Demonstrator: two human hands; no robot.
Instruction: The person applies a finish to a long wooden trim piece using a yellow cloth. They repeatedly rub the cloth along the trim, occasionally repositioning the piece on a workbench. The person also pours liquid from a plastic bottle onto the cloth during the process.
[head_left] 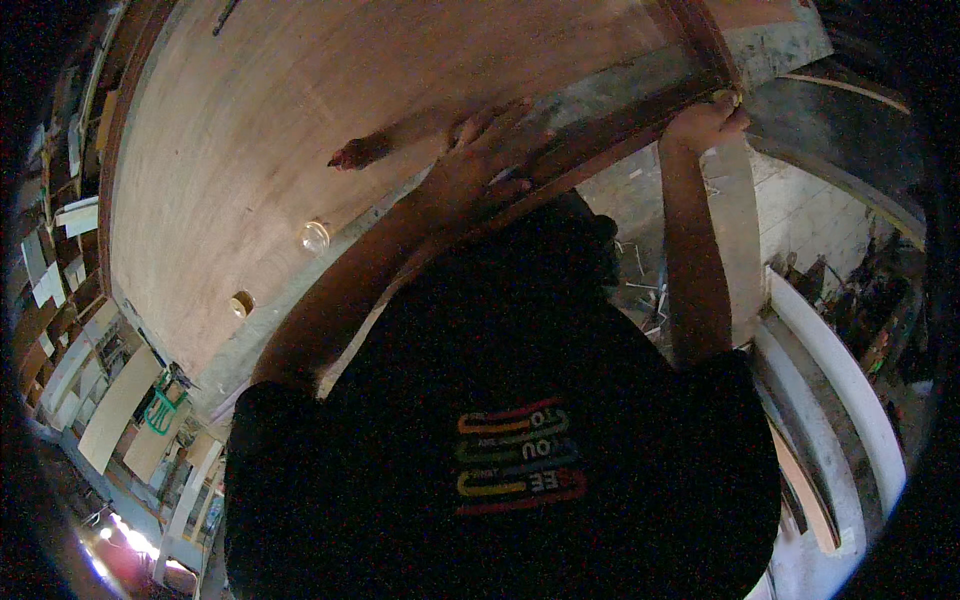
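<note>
A long dark brown wooden strip (610,150) runs slantwise in front of my body, along the near side of a broad wooden work surface (270,110). My left hand (478,155) lies across the strip's left part, fingers stretched out and spread. At the strip's far right end, my right hand (703,125) is closed with its fingers curled in by the corner. A small yellowish bit shows at those fingertips, too small to name. Another dark brown piece (695,40) meets the strip at that corner. Beyond my left hand lies a small dark reddish-brown object (360,153).
On the work surface stand a clear round glass container (314,236) and a small round pot (242,304). A green chair (160,408) and boards (125,420) are at the left. Pale curved panels (840,390) stand at the right, beside dark clutter (860,300).
</note>
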